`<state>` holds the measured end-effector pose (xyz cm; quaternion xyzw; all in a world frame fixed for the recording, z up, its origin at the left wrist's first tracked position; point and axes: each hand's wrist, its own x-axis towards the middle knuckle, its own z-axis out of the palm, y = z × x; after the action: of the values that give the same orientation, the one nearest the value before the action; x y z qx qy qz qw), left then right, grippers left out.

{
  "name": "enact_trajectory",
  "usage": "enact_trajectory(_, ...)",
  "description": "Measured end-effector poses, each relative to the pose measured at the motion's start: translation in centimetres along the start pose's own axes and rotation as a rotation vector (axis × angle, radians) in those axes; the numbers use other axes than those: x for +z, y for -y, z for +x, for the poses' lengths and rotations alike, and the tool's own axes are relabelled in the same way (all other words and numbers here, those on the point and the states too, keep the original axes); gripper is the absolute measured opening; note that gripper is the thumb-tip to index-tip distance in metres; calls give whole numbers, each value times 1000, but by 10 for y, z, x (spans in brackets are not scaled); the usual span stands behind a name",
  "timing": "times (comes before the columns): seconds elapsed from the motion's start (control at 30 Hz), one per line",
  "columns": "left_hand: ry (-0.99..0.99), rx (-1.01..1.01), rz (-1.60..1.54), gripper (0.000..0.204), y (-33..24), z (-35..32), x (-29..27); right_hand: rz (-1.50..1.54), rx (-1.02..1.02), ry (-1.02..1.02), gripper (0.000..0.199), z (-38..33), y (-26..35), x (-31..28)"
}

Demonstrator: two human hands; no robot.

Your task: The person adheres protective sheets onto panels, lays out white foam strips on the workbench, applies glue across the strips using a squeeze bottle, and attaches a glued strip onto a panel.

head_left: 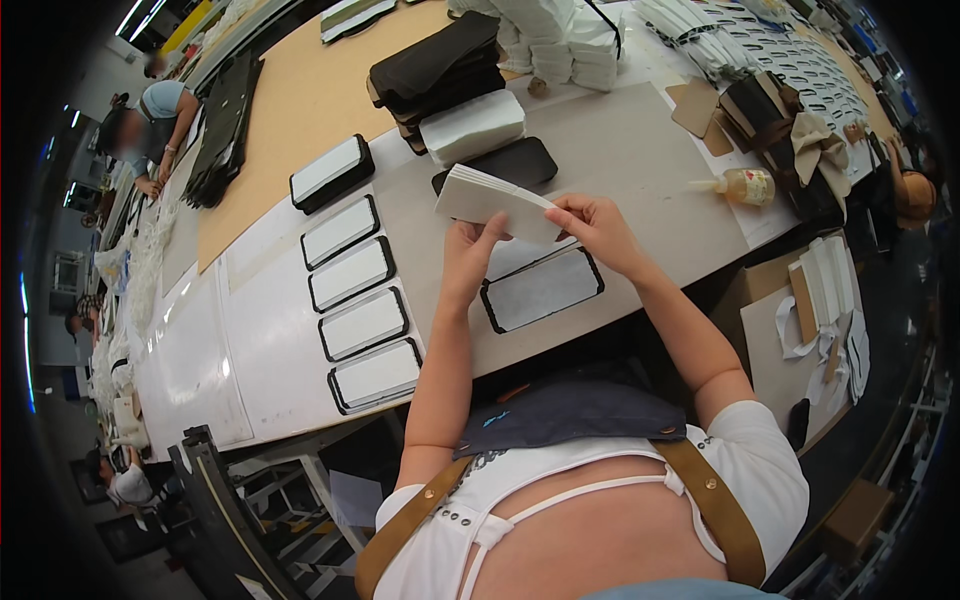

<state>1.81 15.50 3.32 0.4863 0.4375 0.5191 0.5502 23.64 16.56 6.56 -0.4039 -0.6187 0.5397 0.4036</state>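
A thin stack of white rectangular sheets (492,200) is held up over the table, its layers slightly fanned at the upper edge. My left hand (470,257) grips it from below on the left, thumb on top. The fingers of my right hand (597,228) pinch its right end. Beneath my hands lies a white panel on a black-edged backing (545,291), with a similar piece partly hidden behind it. Just past the sheets rests a dark rounded-corner piece (525,160), partly covered by them.
Left of my arms runs a row of white panels on black backings (359,322). Farther back stand a pile of black pieces (437,65) and a white sheet stack (473,125). A bottle of amber liquid (748,186) lies at right. Another person (165,105) works at far left.
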Motion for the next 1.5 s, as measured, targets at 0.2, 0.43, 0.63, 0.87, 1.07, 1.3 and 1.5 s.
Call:
enact_trajectory(0.2, 34, -12, 87, 43, -2, -3, 0, -34, 125, 216, 39, -3, 11, -15)
enact_trajectory(0.43, 30, -69, -383, 55, -19, -6, 3, 263, 273, 413, 43, -14, 17, 13)
enact_trajectory(0.63, 20, -52, -325, 53, -19, -6, 2, 65, 212, 350, 43, -18, 14, 25)
enact_trajectory(0.87, -23, -33, -399, 46, -22, -9, 4, 172, 237, 369, 41, -16, 16, 24)
enact_trajectory(1.07, -35, 27, -177, 51, -18, -6, 4, -373, 84, 237, 43, -21, 6, 34)
enact_trajectory(1.3, 272, -53, -604, 82, -18, -7, 4, 698, 361, 344, 45, -20, 4, 30)
enact_trajectory(1.5, 276, -78, -526, 81, -12, -5, 0, 520, 260, 236, 44, -22, 2, 41)
